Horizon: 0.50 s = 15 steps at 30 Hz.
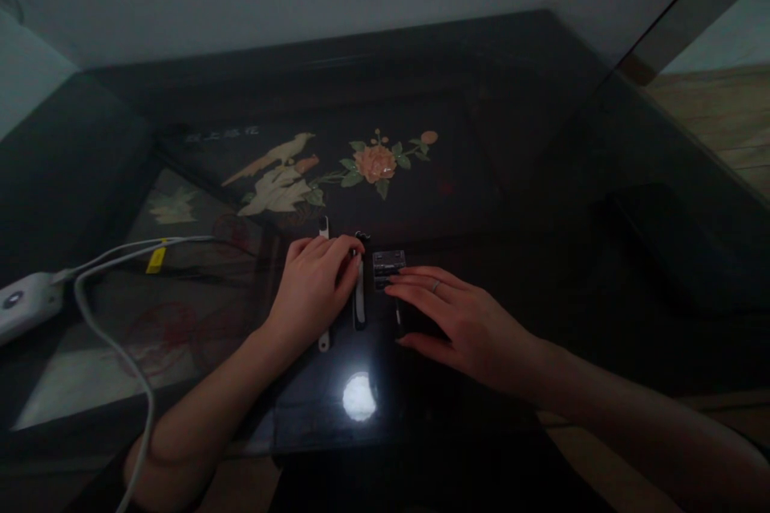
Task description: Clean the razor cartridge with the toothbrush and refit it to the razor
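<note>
Seen from above: a dark glossy worktop [511,176] with an inlaid bird [273,156] and a peach flower [375,163] toward its far edge. Near the middle, closer to the front edge, left hand [316,284] palm down, fingers curled over thin items lying side by side: a white stick-like piece [324,341] showing out from under the hand at both ends, and a slim dark pen-shaped thing [359,300] with a pale strip, touched by the fingertips; whether actually gripped, cannot tell. Just to the right, right hand [457,321] flat and open, fingers stretched, ring on one finger, fingertips touching a small grey metal box-like object [388,264]; nothing held in it. Bright round light reflection [359,397] on the glass near the front edge, just below the hands. At the left edge, a white device [24,304] with white cables [108,321] running toward the front, one with a yellow tag [156,260]. Room dim, small details hard to read.
</note>
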Tool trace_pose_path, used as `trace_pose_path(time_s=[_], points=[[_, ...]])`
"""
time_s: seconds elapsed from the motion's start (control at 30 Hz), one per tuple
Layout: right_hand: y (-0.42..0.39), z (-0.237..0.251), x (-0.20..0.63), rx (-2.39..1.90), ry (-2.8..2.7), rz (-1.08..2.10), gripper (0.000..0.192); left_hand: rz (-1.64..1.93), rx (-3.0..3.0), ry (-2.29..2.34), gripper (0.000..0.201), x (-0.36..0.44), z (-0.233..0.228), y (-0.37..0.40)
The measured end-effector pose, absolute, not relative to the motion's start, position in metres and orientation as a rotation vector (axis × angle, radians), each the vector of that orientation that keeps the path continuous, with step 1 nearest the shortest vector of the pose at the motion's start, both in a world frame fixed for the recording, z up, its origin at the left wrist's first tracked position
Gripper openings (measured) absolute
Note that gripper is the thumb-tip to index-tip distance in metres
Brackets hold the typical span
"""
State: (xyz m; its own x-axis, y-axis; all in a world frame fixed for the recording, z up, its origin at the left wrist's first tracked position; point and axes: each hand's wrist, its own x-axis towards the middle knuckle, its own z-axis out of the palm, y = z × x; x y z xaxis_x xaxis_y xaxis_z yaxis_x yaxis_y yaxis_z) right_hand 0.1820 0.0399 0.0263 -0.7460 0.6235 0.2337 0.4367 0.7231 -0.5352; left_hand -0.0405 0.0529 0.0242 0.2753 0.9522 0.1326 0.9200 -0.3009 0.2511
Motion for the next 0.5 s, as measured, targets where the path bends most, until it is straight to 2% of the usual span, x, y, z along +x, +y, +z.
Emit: trace_pose_path(time_s=[0.3, 0.5], points=[[0.042, 0.031, 0.187, -0.88, -2.349, 0.685, 0.042, 0.705, 2.497, 1.49, 0.014, -0.037, 0.035, 0.042], [0.042, 0.03, 0.186, -0.911, -2.298, 0.656, 0.042, 0.796, 2.29, 1.341, 0.011, -0.024, 0.045, 0.026]])
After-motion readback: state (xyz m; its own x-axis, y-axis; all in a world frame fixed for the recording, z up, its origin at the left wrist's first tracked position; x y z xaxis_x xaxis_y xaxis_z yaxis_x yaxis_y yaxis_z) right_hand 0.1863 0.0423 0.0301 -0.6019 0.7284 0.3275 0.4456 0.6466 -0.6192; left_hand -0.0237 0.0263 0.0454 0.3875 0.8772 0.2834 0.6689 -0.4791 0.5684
